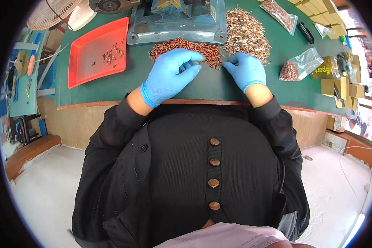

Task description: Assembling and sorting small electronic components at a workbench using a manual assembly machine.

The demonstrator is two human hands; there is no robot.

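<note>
Red parts pile (186, 47) btwn both hands' fingers (194, 66), near table edge (91, 104).

We see bright, even light, glare blown out at the right rim, fisheye bending the tabletop (111, 89) edge, corners black.

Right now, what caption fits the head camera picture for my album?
Two blue-gloved hands, left hand and right hand, pinch small parts from a red pile on a green table.

Clear plastic bags (301, 64) of small parts, tan cardboard boxes (320, 12), table's right.
</note>
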